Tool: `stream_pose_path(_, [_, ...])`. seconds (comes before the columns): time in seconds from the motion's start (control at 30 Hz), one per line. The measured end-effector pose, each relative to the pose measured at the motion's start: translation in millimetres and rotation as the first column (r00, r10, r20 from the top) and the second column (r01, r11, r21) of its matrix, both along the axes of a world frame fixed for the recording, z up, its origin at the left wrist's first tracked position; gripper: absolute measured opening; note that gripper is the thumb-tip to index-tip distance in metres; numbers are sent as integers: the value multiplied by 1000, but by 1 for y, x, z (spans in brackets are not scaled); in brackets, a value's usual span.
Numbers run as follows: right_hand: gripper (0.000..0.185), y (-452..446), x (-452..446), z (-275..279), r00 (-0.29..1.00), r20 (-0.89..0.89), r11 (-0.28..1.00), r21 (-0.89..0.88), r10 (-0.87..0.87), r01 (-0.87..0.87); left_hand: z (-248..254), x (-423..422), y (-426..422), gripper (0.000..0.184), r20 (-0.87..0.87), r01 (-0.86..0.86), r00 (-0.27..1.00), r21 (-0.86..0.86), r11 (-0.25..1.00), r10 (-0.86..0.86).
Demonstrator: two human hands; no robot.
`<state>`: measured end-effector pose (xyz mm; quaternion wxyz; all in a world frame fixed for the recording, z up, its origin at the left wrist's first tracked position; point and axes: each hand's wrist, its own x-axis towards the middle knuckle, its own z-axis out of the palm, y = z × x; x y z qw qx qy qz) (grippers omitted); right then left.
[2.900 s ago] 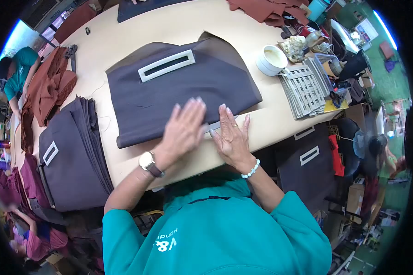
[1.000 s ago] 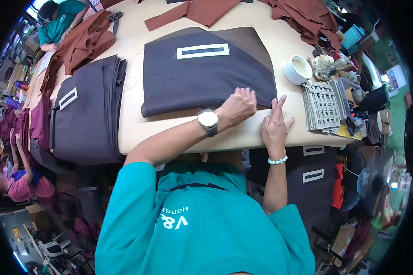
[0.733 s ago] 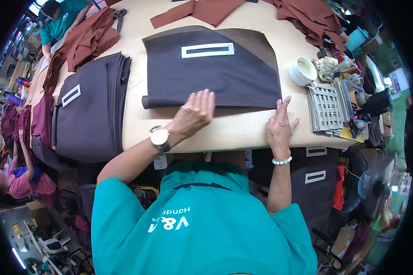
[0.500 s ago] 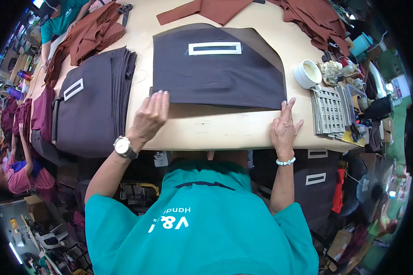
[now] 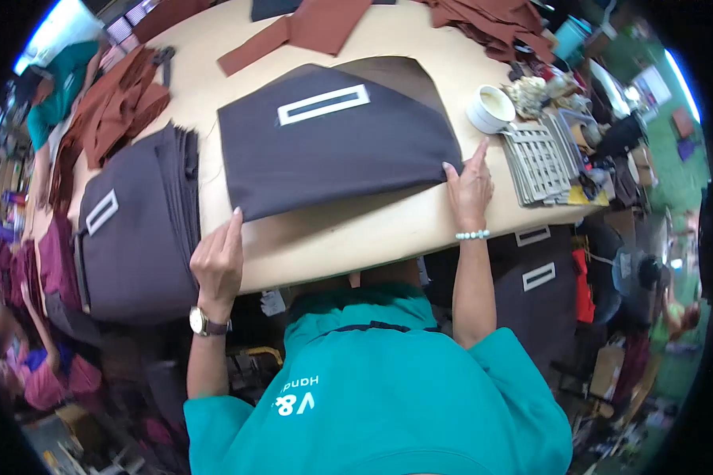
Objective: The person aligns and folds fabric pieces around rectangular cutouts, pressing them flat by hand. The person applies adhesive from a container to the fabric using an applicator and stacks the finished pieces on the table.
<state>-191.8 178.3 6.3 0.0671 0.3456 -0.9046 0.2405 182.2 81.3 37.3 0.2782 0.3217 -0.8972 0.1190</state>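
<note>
A dark grey-brown fabric piece (image 5: 333, 150) lies on the table before me, a pale rectangular frame (image 5: 323, 104) on its upper part. Its near edge stands slightly off the tabletop. At the near left corner, my left hand (image 5: 218, 260) pinches the fabric between its fingers. My right hand (image 5: 470, 190) is at the near right corner, its thumb touching the fabric and its other fingers stretched out past the edge. A brown layer (image 5: 408, 75) shows from under the far right side of the piece.
To the left lies a folded stack of dark fabric (image 5: 139, 245). On the right stand a white mug (image 5: 489, 111) and a pile of pale slotted frames (image 5: 537, 162). Rust-coloured fabric (image 5: 127, 111) lies at the far left, near a person in teal (image 5: 59, 95). Another person in pink (image 5: 59, 380) is at lower left.
My left hand has gone from lying over the near left edge to pinching that corner. My right thumb has moved onto the fabric. The view has turned and shifted.
</note>
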Motion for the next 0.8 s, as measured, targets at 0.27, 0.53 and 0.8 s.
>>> stream_pose_path(0.27, [85,14,-18,22,897,404,972,-217,176,-93,-16,-1,4,24,-688,529,562,726,439,459])
stream_pose_path(0.53, [90,86,-12,24,838,502,972,-190,215,-135,-26,23,48,25,-550,744,488,668,6,678])
stream_pose_path(0.8, [77,55,-12,6,854,456,947,-298,251,-119,-14,-11,15,41,-490,522,735,850,69,469])
